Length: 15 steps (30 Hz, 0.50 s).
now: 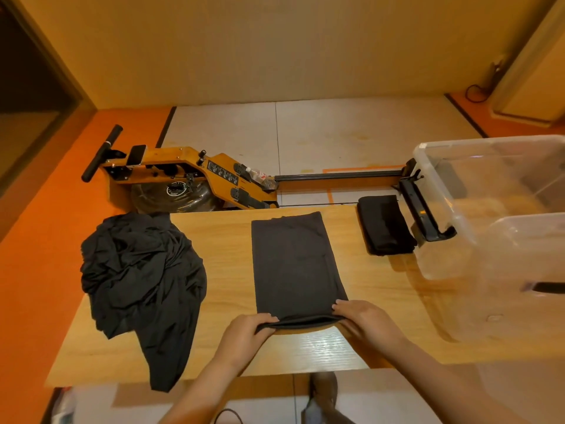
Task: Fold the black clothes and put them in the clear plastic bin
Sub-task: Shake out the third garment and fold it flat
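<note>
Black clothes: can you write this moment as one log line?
step: folding | left hand, right hand: pinch near edge of flat black garment | folded black garment: beside clear plastic bin | unfolded pile: left on table

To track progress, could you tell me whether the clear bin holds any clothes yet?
It looks empty: nothing black shows through the bin, and a folded garment lies outside, beside it.

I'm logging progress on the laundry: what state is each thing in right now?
Garment, folded into a long strip, near edge lifted.
Left hand, grips that edge's left corner.
Right hand, grips its right corner.
Clothes pile, crumpled, hanging over the table's near edge.
Folded bundle, finished, lying on the table.
Bin, open, no clothes inside.
</note>
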Each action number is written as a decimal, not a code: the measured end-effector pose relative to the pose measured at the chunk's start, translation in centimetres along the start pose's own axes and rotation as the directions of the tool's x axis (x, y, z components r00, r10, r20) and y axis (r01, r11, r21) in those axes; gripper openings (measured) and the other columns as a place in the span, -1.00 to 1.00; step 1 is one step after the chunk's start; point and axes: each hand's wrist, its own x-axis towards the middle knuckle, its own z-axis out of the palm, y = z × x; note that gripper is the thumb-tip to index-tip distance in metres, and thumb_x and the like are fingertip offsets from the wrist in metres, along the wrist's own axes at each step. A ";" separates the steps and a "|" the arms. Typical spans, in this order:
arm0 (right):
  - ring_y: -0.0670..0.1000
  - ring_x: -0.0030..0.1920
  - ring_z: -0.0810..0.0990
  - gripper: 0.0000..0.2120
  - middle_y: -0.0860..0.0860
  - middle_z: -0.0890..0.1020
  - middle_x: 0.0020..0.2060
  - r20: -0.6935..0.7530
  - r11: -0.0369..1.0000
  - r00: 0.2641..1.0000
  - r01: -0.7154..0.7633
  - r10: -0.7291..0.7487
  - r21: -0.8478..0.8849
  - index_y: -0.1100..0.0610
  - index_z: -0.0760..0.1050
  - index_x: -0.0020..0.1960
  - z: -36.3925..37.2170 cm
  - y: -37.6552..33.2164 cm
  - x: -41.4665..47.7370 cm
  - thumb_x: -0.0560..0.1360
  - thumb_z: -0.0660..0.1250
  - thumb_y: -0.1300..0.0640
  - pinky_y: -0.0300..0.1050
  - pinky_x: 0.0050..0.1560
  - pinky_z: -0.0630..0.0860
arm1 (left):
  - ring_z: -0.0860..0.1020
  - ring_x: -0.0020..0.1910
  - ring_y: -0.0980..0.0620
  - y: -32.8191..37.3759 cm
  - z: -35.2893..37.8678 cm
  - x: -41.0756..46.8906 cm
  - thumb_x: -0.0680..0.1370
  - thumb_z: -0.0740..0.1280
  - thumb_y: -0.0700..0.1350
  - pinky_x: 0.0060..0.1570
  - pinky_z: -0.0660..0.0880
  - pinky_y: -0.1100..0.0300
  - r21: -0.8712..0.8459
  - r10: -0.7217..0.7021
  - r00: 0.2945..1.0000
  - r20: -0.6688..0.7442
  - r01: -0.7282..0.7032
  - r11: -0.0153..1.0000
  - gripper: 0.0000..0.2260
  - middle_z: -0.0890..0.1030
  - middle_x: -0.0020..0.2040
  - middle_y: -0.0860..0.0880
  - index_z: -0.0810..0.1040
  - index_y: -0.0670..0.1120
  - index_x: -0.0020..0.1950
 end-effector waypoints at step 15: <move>-0.14 -0.13 0.59 -0.90 -0.07 0.65 -0.23 -0.067 0.820 0.973 -0.147 0.220 0.554 0.03 0.62 -0.12 -3.4 -1.7 -1.0 0.54 0.35 0.12 -0.13 -0.07 0.55 | 0.54 -0.17 0.23 1.6 -2.6 -0.9 0.60 0.31 -0.05 -0.24 0.38 0.33 -0.098 -0.017 0.999 -0.036 0.013 0.995 -0.89 0.61 -0.23 0.15 0.60 0.09 -0.09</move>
